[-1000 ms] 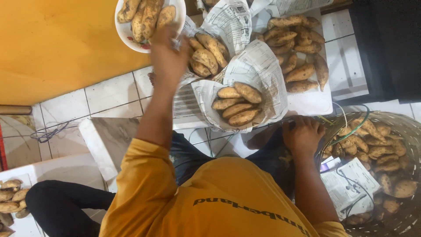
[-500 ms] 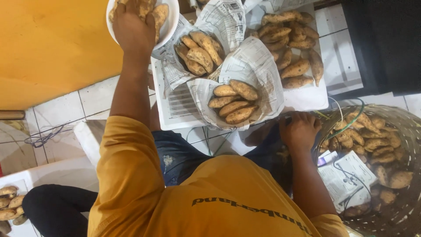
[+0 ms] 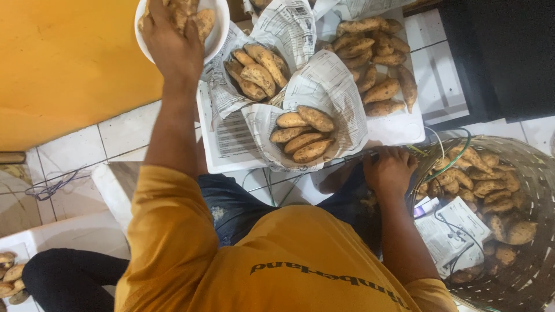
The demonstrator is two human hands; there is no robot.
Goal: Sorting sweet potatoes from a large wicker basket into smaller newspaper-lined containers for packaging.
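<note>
My left hand (image 3: 172, 49) reaches far forward and grips the near rim of a white bowl (image 3: 218, 28) heaped with sweet potatoes, fingers lying over the top ones. My right hand (image 3: 388, 172) rests low by my knee, at the edge of a white tray (image 3: 399, 130), and holds nothing. Two newspaper-lined bundles of sweet potatoes (image 3: 300, 136) (image 3: 254, 72) sit on the tray between my hands. A loose pile of sweet potatoes (image 3: 376, 63) lies on the tray's right part.
A round woven basket (image 3: 535, 173) at the right holds more sweet potatoes, newspaper sheets and green cords. A yellow surface (image 3: 63, 63) fills the upper left. A dark block (image 3: 503, 52) stands upper right. More sweet potatoes (image 3: 10, 277) lie bottom left beside a dark trouser leg (image 3: 69, 283).
My left hand with the bowl has shifted left and further forward. My right hand has stayed by my knee.
</note>
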